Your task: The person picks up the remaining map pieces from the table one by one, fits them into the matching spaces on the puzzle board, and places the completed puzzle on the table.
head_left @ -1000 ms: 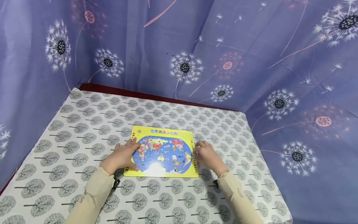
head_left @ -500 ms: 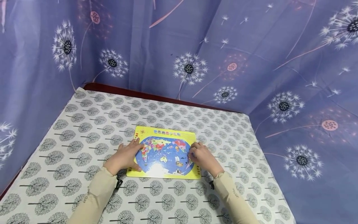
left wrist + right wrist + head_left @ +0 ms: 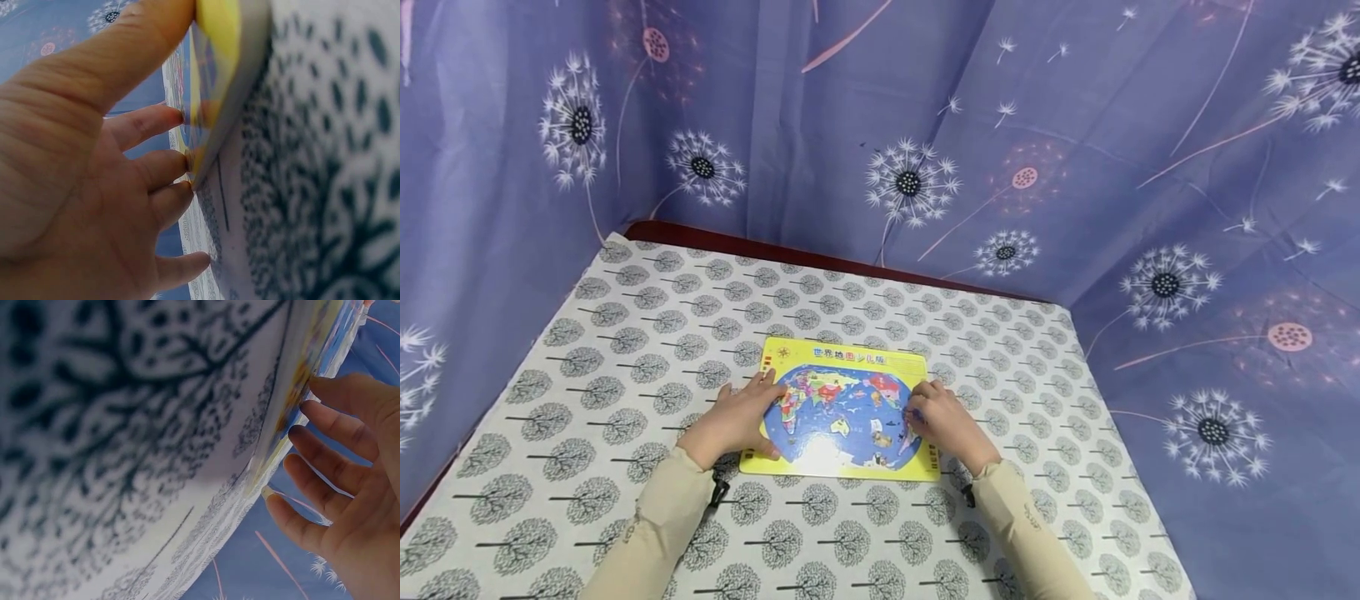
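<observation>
A yellow-bordered board with a world map lies flat on the table, colourful printed lettering along its far border. My left hand rests on the board's left side, fingers spread, thumb near the lower left corner. In the left wrist view the left thumb and fingertips touch the map's face. At the map's right side, my right hand has its fingertips on the surface. The right wrist view shows the right hand with fingers slightly bent and the thumb close to the index finger; no separate object is visible between them.
A white cloth printed with grey trees covers the table. Behind it runs the table's dark red edge. Purple curtains with dandelions hang at the back and both sides.
My right hand has moved left from beside the board's right edge onto the map's right part. The left hand stays on the board. The head view has shifted slightly.
</observation>
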Motion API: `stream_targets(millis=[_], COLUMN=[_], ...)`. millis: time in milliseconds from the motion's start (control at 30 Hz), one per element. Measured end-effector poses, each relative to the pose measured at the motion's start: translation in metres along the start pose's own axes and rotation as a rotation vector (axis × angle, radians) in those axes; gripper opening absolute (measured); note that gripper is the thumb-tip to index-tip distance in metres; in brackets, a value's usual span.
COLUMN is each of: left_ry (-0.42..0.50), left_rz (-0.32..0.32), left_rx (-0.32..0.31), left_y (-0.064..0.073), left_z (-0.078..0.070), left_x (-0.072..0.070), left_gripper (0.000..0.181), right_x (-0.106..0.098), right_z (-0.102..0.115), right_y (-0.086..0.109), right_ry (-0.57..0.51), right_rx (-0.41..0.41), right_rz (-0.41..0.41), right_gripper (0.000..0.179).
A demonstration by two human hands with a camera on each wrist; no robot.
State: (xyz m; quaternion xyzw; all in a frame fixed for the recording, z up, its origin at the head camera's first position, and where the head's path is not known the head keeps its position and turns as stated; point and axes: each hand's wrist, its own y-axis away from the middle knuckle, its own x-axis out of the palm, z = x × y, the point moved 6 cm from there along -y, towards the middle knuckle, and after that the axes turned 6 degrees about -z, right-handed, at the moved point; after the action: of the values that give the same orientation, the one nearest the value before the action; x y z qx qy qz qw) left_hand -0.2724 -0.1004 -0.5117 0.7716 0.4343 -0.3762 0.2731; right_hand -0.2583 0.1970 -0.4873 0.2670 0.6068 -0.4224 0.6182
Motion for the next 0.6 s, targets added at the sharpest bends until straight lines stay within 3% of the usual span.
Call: stream_targets(millis=[333,600], left_ry=[-0.002,-0.001], left_rz=[0.010,0.010], left_rx=[0.012,0.010], left_y=[-0.004,-0.003], left_z=[-0.001,0.001], left_x=[0.007,0.001], left_gripper=[0.110,0.110], right_x=[-0.005,-0.019], right_z=[-0.009,-0.027], right_y=[0.015,0.042], right_ry=[0.000,0.035], right_rx=[0.032,0.095], right_rz=[-0.024,-0.026], right_gripper=[0.020,0.028])
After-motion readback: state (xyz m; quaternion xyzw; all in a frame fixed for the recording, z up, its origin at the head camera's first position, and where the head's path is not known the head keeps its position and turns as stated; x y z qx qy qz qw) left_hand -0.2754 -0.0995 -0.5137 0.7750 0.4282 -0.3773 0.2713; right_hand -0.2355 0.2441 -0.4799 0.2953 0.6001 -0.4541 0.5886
